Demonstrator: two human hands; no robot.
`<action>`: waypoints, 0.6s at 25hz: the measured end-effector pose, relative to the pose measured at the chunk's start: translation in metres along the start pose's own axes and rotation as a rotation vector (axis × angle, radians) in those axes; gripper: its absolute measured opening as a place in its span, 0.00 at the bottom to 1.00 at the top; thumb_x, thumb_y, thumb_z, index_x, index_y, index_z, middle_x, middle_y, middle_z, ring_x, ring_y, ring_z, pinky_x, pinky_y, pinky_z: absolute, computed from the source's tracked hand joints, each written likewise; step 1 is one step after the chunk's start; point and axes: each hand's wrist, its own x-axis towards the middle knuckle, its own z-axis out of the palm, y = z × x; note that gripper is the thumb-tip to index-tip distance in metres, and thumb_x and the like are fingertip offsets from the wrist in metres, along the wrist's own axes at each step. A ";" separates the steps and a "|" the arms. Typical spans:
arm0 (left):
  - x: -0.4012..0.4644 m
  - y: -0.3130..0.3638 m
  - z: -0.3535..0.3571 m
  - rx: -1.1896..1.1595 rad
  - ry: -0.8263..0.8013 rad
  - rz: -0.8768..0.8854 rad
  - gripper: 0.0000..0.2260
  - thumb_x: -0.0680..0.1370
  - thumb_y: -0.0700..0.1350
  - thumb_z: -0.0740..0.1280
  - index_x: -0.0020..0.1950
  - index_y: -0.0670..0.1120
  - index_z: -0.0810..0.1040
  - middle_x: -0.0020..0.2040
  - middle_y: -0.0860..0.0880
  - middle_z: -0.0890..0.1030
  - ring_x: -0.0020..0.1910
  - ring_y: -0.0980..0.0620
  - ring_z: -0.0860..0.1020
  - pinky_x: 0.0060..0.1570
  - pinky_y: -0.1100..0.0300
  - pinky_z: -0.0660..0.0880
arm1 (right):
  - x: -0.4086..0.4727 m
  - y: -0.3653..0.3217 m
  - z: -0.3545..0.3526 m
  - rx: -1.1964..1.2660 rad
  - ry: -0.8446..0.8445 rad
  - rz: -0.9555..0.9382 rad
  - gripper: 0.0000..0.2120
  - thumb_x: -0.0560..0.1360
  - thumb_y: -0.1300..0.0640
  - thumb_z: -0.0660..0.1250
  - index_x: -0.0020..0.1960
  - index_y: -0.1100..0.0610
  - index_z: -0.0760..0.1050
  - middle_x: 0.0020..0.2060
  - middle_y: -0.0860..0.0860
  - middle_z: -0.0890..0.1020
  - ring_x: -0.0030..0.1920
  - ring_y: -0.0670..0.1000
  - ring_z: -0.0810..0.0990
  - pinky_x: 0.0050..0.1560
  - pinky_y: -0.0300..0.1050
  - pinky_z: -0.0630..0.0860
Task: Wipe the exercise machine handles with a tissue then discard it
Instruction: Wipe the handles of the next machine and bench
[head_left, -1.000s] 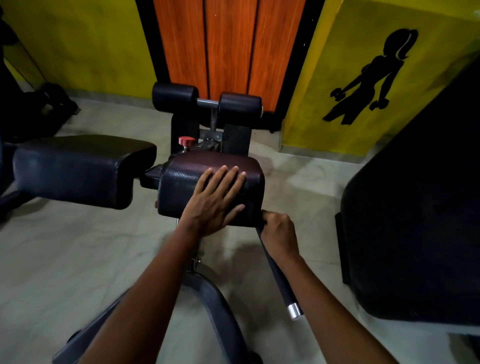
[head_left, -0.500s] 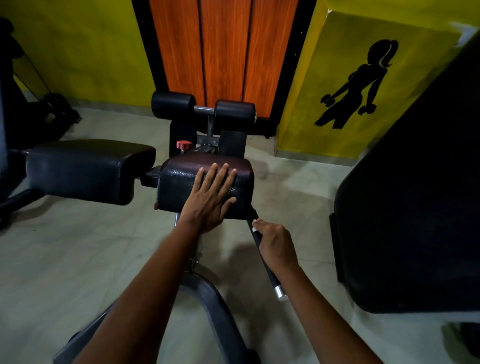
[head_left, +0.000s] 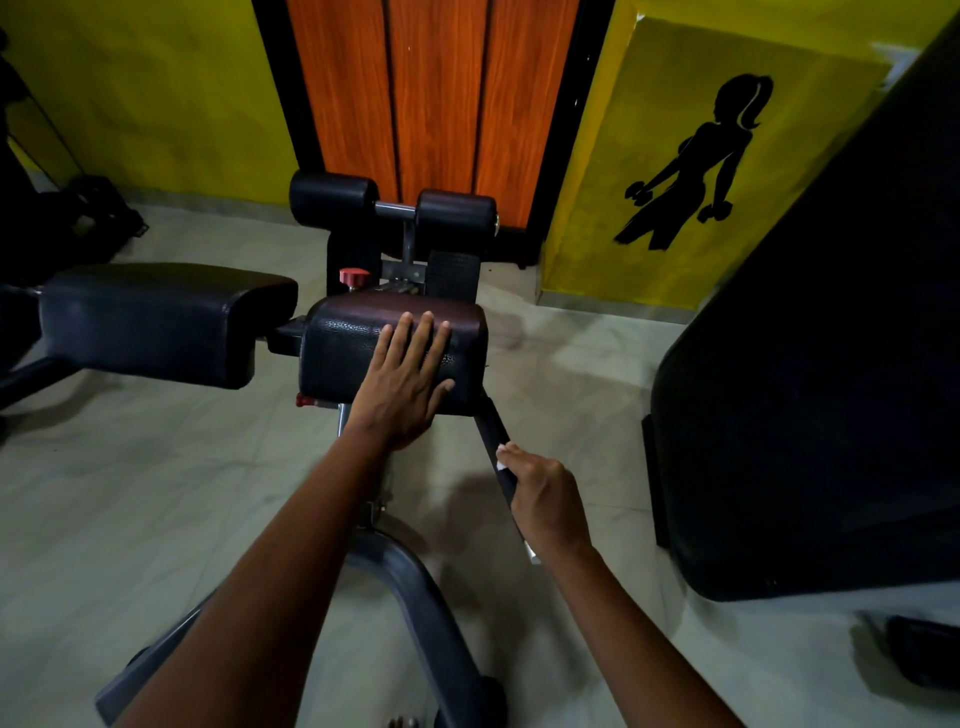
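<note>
I see my right hand (head_left: 545, 499) wrapping a scrap of white tissue (head_left: 501, 457) around the black bar handle (head_left: 493, 431), now lower toward 5 o'clock; my left hand (head_left: 410, 379) rests flat, fingers straight, on the dark leather pad (head_left: 353, 343).

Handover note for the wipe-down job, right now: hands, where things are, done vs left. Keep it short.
Left hand: flat, fingers straight, resting on the brown pad to brace.
Right hand: wrapped round the black handle on the pad's right side, low on the bar near its silver end cap. A bit of white tissue shows at the fingers, pressed against the handle.
Done: cannot tell from this view how much of this handle has been wiped.
Left: finish this handle, wipe any other handle (none visible from here), then discard the tissue. No bin is in view.
</note>
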 end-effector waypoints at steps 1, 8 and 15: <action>0.000 0.000 0.000 -0.001 -0.005 -0.006 0.31 0.79 0.59 0.42 0.78 0.43 0.48 0.77 0.39 0.53 0.76 0.39 0.50 0.74 0.45 0.45 | -0.003 0.000 -0.001 -0.003 -0.001 0.001 0.14 0.67 0.70 0.70 0.52 0.61 0.82 0.50 0.57 0.84 0.51 0.53 0.83 0.50 0.43 0.79; 0.002 0.006 -0.010 -0.009 -0.049 -0.023 0.33 0.77 0.59 0.37 0.78 0.43 0.44 0.78 0.40 0.49 0.77 0.39 0.46 0.73 0.46 0.41 | -0.034 0.000 -0.014 -0.039 0.027 -0.022 0.20 0.62 0.72 0.75 0.52 0.62 0.82 0.49 0.57 0.84 0.50 0.52 0.84 0.50 0.43 0.78; 0.001 0.013 -0.021 -0.048 -0.086 -0.022 0.30 0.82 0.55 0.52 0.78 0.42 0.45 0.78 0.39 0.49 0.76 0.37 0.46 0.74 0.43 0.45 | -0.072 -0.004 -0.036 -0.076 -0.021 -0.043 0.26 0.57 0.74 0.76 0.54 0.61 0.81 0.51 0.55 0.84 0.52 0.49 0.83 0.52 0.39 0.79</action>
